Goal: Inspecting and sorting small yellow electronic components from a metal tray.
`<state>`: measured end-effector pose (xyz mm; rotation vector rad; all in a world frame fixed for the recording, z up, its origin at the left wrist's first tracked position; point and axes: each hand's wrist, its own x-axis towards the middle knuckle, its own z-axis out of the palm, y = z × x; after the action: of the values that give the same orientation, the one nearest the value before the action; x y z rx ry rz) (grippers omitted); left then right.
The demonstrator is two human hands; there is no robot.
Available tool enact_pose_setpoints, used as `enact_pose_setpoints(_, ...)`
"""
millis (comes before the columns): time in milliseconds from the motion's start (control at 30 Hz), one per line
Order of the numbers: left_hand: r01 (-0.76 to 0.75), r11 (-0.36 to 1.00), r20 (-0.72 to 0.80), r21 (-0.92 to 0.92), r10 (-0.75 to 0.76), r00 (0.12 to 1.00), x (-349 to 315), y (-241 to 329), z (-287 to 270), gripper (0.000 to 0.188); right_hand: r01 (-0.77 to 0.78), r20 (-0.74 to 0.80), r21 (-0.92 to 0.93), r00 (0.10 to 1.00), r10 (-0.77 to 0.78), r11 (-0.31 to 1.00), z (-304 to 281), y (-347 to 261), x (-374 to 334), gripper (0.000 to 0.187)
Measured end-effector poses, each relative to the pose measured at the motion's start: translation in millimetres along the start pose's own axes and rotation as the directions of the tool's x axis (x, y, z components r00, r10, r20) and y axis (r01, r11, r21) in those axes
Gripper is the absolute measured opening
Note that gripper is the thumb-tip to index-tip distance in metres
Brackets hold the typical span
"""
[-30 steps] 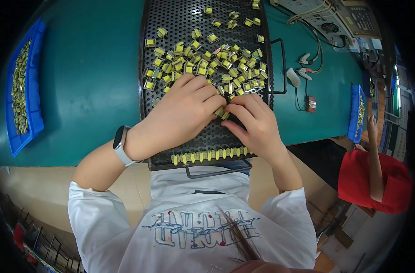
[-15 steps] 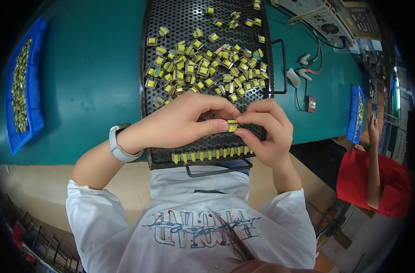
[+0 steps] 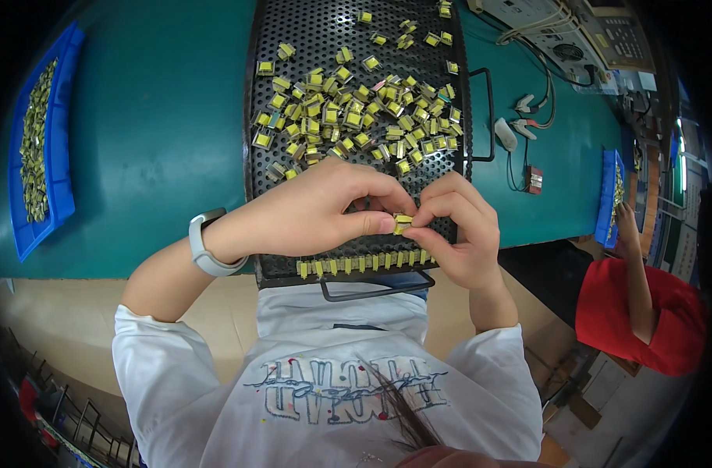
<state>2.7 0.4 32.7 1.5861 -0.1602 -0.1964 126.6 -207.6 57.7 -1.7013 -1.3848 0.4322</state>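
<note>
Between my fingertips is a small yellow-taped transformer (image 3: 403, 224), above the near part of a black perforated metal tray (image 3: 282, 267). My left hand (image 3: 328, 207) pinches its left side with thumb and fingers. On its right side, my right hand (image 3: 459, 222) grips it with thumb and forefinger. A loose pile of similar transformers (image 3: 352, 117) lies in the tray beyond my hands. Along the tray's near edge stands a neat row of transformers (image 3: 363, 263); my right hand covers the row's right end.
Blue bins hold more small parts at the far left (image 3: 63, 148) and right (image 3: 608, 195). Wire handles (image 3: 488, 117) stick out from the tray. Cables with clips (image 3: 525, 129) and a grey instrument (image 3: 562, 47) lie at the right. A co-worker in red (image 3: 644, 316) reaches to the right bin.
The transformer has turned between my fingers and moved slightly nearer to me. The co-worker's hand has moved down to the right bin.
</note>
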Motion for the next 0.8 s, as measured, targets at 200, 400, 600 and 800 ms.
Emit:
enact_pose_setpoints(200, -0.005, 1.000, -0.003, 0.031, 0.005, 1.000, -0.8, -1.9, 2.0, 0.027, -0.002, -0.007, 0.016, 1.000, 0.002, 1.000, -0.5, -3.2, 1.5, 0.016)
enact_pose_setpoints(400, 0.014, 1.000, 0.021, 0.005, -0.015, 1.000, -0.5, -2.8, 1.2, 0.032, -0.013, 0.055, 0.026, 0.998, 0.012, 1.000, -3.1, -6.3, 1.9, 0.010)
enact_pose_setpoints(600, 0.025, 0.999, 0.060, 0.028, -0.027, 0.998, -0.1, -0.4, -1.1, 0.034, 0.002, 0.051, 0.008, 0.999, -0.002, 1.000, 3.6, -4.5, -1.3, 0.009)
enact_pose_setpoints(800, 0.024, 0.999, 0.070, 0.037, -0.026, 0.997, 0.0, -1.3, -1.2, 0.034, 0.052, 0.033, -0.022, 0.998, -0.051, 0.998, 8.9, -3.5, -3.0, 0.014)
